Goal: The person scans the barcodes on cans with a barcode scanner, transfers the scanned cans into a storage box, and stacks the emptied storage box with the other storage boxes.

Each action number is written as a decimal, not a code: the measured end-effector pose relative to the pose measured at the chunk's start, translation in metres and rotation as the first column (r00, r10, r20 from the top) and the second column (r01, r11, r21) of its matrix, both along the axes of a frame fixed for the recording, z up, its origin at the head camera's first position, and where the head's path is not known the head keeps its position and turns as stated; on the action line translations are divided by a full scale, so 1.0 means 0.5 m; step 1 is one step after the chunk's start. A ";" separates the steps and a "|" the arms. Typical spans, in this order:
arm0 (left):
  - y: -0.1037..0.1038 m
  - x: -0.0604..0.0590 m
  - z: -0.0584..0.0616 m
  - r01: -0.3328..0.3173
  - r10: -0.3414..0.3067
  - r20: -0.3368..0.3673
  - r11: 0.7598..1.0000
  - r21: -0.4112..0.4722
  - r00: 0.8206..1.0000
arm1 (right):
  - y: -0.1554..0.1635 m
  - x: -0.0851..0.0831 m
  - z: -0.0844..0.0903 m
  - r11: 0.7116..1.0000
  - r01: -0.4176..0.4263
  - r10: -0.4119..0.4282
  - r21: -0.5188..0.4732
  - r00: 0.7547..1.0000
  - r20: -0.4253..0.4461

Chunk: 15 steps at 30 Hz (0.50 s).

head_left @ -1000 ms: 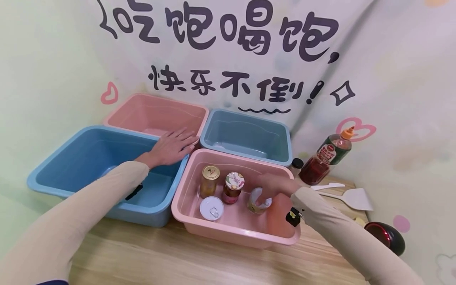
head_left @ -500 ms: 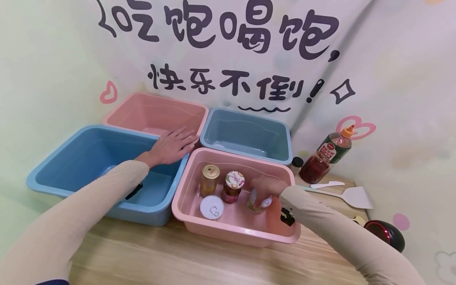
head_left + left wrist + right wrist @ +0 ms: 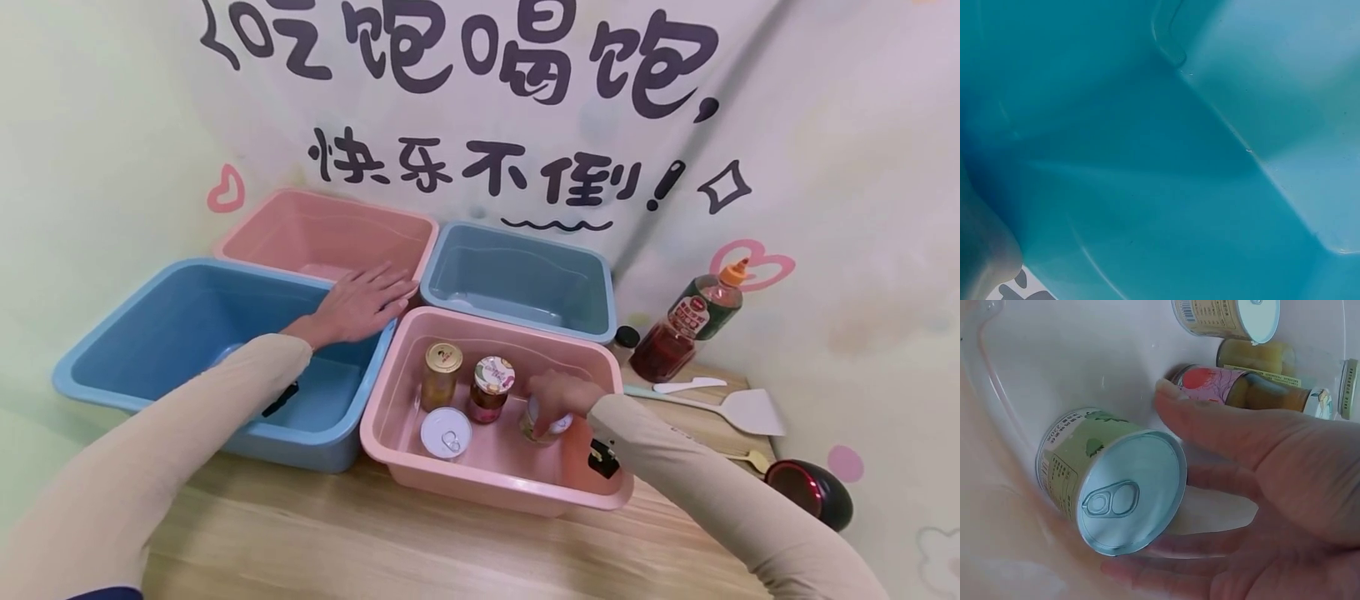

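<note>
My right hand [image 3: 561, 390] reaches into the near pink bin [image 3: 480, 487] and holds a green-labelled can [image 3: 542, 427] with a pull-tab lid. In the right wrist view the thumb lies on one side of the can [image 3: 1116, 481] and the fingers [image 3: 1166, 575] on the other; the can stands near the bin wall. Beside it stand a gold-lidded jar [image 3: 442, 373], a floral-lidded jar [image 3: 491, 387] and a white-lidded can [image 3: 446, 433]. My left hand [image 3: 363, 302] lies flat on the far right rim of the large blue bin [image 3: 97, 392]. The left wrist view shows only that bin's blue inside [image 3: 1147, 156].
A second pink bin [image 3: 322, 237] and a smaller blue bin [image 3: 525, 283] stand at the back against the wall. Right of the bins are a red sauce bottle [image 3: 690, 325], a white spatula [image 3: 720, 408] and a dark red round object [image 3: 813, 496]. Bare wooden table [image 3: 375, 542] lies in front.
My right hand has slid a little to the left and further over the green-labelled can in the pink bin. The left hand has stayed flat on the blue bin's rim.
</note>
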<state>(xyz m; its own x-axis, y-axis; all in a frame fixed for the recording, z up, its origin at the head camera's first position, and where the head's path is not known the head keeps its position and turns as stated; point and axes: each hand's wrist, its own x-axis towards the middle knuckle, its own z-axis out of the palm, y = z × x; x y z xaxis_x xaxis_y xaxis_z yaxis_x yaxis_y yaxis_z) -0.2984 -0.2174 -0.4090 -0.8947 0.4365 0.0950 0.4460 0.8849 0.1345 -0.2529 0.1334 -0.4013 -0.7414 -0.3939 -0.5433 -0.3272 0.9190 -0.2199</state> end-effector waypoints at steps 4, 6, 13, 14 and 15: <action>-0.001 0.000 0.002 -0.005 0.005 -0.015 1.000 -0.001 1.000 | -0.009 0.000 0.000 1.000 -0.017 0.017 0.001 1.000 0.001; 0.000 0.000 0.002 -0.005 0.005 -0.019 1.000 0.004 1.000 | -0.013 -0.001 -0.001 1.000 -0.027 0.027 0.008 1.000 -0.006; 0.001 0.001 0.002 -0.002 0.002 -0.010 1.000 0.007 1.000 | -0.015 -0.005 -0.024 0.999 0.011 -0.011 0.040 1.000 -0.012; 0.001 0.001 0.002 0.000 0.000 -0.010 1.000 0.004 1.000 | -0.014 -0.005 -0.027 0.999 0.014 -0.013 0.039 1.000 -0.008; 0.001 0.001 0.003 0.000 0.000 -0.012 1.000 0.004 1.000 | -0.014 -0.005 -0.030 0.999 0.018 -0.018 0.027 1.000 -0.002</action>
<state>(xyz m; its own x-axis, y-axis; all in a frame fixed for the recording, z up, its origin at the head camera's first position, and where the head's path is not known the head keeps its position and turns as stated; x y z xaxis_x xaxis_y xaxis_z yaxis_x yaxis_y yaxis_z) -0.2977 -0.2171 -0.4077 -0.8933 0.4365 0.1071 0.4479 0.8842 0.1328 -0.2554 0.1266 -0.4162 -0.7490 -0.3655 -0.5526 -0.3109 0.9304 -0.1940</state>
